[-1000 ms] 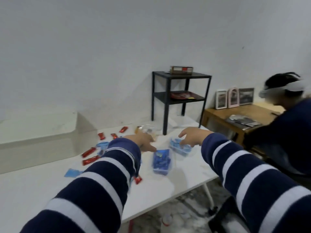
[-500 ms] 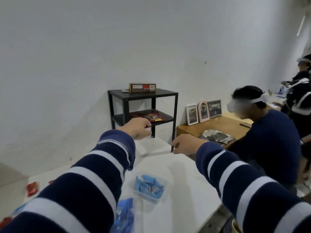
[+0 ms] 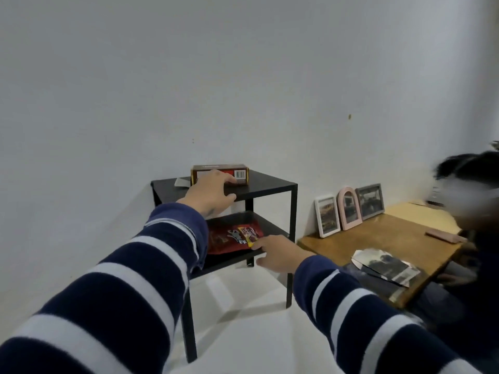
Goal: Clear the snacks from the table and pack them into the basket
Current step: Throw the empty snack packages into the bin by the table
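Matt black metal shelf [image 3: 270, 186], glossy red snack bag [image 3: 232, 238], cardboard box [image 3: 220, 171], wooden desk [image 3: 383, 238].

Two striped-sleeved arms reach toward a black two-tier shelf [image 3: 272, 188]. The left hand [image 3: 210, 195] touches a brown box [image 3: 219, 172] on top. The right hand [image 3: 278, 252] touches a red snack bag [image 3: 232, 237] below.

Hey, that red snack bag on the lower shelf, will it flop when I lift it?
Probably: the red snack bag lies flat and looks like thin film, so likely floppy and light. Its glossy surface may slip under the right hand.
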`<state>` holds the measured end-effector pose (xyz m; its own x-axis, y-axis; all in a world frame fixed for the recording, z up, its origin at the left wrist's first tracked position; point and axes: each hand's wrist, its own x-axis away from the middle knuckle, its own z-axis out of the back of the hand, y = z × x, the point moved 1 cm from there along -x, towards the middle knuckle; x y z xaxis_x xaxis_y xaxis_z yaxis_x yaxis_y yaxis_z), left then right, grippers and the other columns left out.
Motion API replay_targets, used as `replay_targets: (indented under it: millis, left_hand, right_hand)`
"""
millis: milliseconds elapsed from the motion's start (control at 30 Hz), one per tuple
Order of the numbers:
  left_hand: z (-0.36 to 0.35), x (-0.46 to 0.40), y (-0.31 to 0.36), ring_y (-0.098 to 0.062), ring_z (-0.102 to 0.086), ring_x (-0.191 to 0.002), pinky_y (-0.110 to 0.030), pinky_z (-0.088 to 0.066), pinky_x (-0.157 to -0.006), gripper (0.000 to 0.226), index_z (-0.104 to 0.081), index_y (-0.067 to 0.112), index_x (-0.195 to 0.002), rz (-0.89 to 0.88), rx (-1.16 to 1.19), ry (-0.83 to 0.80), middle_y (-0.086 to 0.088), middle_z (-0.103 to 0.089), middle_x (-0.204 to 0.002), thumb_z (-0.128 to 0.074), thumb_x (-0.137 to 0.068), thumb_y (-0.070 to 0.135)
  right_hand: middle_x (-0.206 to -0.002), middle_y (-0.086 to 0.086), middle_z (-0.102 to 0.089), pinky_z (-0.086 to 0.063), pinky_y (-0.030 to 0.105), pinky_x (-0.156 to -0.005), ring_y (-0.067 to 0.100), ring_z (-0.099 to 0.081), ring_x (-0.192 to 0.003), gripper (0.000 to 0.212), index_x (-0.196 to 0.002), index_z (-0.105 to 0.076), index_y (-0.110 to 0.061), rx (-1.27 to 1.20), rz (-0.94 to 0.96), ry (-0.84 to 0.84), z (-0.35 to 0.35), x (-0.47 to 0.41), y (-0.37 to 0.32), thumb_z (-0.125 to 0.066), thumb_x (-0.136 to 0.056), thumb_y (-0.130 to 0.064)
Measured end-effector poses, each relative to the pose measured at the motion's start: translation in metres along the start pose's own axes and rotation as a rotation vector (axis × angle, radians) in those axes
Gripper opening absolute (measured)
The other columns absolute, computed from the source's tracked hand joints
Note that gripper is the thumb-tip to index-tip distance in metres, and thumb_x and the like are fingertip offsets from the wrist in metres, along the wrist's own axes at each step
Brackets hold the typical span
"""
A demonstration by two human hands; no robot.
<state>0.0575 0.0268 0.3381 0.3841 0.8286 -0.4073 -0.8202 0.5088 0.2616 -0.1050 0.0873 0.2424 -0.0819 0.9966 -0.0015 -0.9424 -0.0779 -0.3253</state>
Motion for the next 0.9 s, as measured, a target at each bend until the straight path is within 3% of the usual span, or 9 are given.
replay_targets:
  millis: [133, 400, 533, 733, 900]
  left_hand:
    - [-0.011, -0.043, -0.004, -0.022, -0.031, -0.135, -0.041, -0.031, -0.108, 0.047, -0.043, 0.032, -0.138, 0.058, -0.108, 0.068, 0.001, -0.034, -0.148, -0.054, -0.092, 0.038]
    - [-0.049, -0.116, -0.016, -0.024, -0.015, -0.145, -0.056, -0.011, -0.116, 0.053, -0.024, 0.04, -0.146, 0.172, -0.304, 0.04, 0.002, -0.024, -0.156, -0.037, -0.095, 0.052]
    - [-0.057, -0.116, -0.016, -0.023, -0.023, -0.141, -0.056, -0.012, -0.115, 0.068, -0.021, 0.042, -0.145, 0.184, -0.386, 0.07, 0.005, -0.028, -0.153, -0.035, -0.085, 0.072]
    - [-0.052, -0.087, -0.003, -0.024, -0.033, -0.134, -0.054, -0.02, -0.112, 0.098, -0.018, 0.043, -0.143, 0.125, -0.468, 0.076, 0.005, -0.033, -0.147, -0.041, -0.061, 0.091]
    - [-0.05, -0.054, 0.008, -0.024, -0.039, -0.129, -0.051, -0.025, -0.111, 0.085, -0.02, 0.037, -0.143, 0.05, -0.647, 0.205, 0.003, -0.038, -0.142, -0.062, -0.075, 0.064]
  right_hand:
    - [-0.139, 0.006, -0.051, -0.041, 0.038, -0.107, 0.027, -0.049, -0.126, 0.053, -0.141, -0.043, -0.024, 0.018, 0.134, 0.017, -0.006, -0.059, 0.017, -0.057, -0.091, -0.028]
    - [-0.156, 0.0, -0.025, -0.019, 0.048, -0.117, 0.027, -0.022, -0.143, 0.075, -0.148, -0.021, -0.035, 0.126, 0.388, -0.081, -0.035, -0.146, 0.044, -0.058, -0.085, -0.051]
    - [-0.148, 0.002, -0.037, -0.028, 0.049, -0.112, 0.029, -0.034, -0.136, 0.064, -0.147, -0.025, -0.034, 0.247, 0.433, -0.115, -0.052, -0.152, 0.056, -0.055, -0.091, -0.039]
    - [-0.133, 0.004, -0.054, -0.041, 0.046, -0.103, 0.028, -0.048, -0.123, 0.05, -0.14, -0.041, -0.033, 0.385, 0.519, 0.041, -0.046, -0.134, 0.065, -0.047, -0.095, -0.012]
    - [-0.125, 0.009, -0.059, -0.048, 0.044, -0.095, 0.03, -0.058, -0.112, 0.046, -0.141, -0.037, -0.029, 0.413, 0.531, 0.073, -0.033, -0.103, 0.062, -0.043, -0.098, -0.015]
